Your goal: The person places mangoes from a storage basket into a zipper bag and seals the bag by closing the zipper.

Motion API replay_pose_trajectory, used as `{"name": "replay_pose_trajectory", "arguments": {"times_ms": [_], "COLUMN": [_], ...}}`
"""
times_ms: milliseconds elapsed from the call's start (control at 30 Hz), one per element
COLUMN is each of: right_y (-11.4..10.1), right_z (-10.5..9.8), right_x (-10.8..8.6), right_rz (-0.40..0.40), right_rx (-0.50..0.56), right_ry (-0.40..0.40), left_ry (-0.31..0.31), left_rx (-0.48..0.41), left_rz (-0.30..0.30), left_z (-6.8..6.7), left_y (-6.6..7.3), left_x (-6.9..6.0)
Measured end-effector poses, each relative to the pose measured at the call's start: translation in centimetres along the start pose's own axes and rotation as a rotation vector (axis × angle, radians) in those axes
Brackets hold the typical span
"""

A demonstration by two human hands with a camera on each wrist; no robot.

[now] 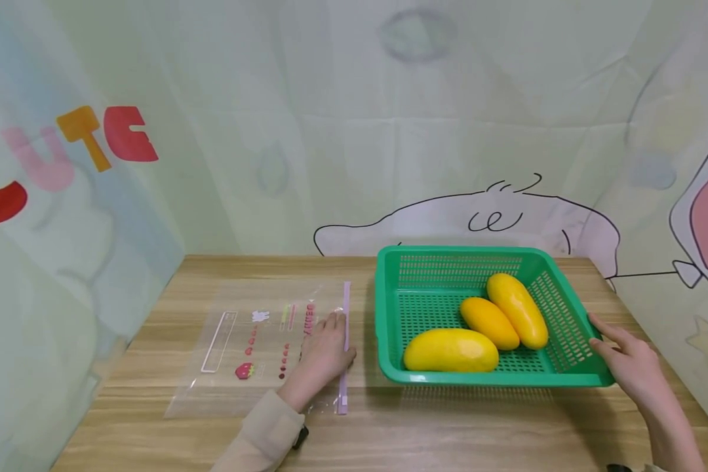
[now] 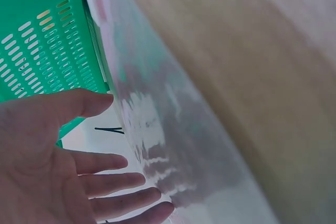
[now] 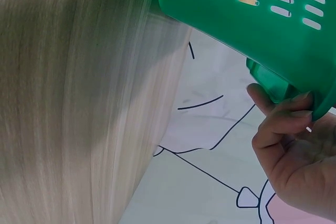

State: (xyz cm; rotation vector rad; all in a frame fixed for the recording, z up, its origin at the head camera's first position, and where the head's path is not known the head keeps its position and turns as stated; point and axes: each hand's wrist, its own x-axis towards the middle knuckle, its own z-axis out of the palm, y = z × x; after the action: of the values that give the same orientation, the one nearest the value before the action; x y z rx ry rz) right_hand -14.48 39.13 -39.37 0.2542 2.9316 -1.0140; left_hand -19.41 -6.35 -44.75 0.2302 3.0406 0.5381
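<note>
My left hand (image 1: 324, 351) lies over a clear zip bag (image 1: 218, 400) with printed strawberries, near its lilac slider strip. In the left wrist view the fingers (image 2: 113, 184) are straight and spread along the plastic. At the right, my right hand (image 1: 631, 364) grips the side rim of a green plastic basket (image 1: 466, 379), fingers (image 3: 286, 121) curled at the edge in the right wrist view. Inside the basket are three smooth yellow fruits, mango-like: one lying crosswise (image 1: 451, 351), a smaller one (image 1: 490, 323) and a longer one (image 1: 518, 311). Whether the basket touches the table all round, I cannot tell.
Everything stands on a wood-grain table (image 1: 436, 432). A printed cloth backdrop (image 1: 354, 131) rises directly behind the table and along both sides. The basket sits close to the table's right edge, with the bag to its left.
</note>
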Motion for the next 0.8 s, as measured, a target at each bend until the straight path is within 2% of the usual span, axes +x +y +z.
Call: {"name": "replay_pose_trajectory", "arguments": {"times_ms": [467, 800], "right_y": [0.23, 0.21], "right_z": [0.36, 0.27], "right_x": [-0.15, -0.09], "right_rz": [-0.009, -0.016], "right_rx": [0.016, -0.001], "right_ry": [0.006, 0.022], "left_ry": [0.007, -0.029], "left_rx": [0.039, 0.016], "left_rz": [0.013, -0.003], "left_z": [0.2, 0.0], "left_y": [-0.22, -0.23], "left_x": [0.0, 0.17]}}
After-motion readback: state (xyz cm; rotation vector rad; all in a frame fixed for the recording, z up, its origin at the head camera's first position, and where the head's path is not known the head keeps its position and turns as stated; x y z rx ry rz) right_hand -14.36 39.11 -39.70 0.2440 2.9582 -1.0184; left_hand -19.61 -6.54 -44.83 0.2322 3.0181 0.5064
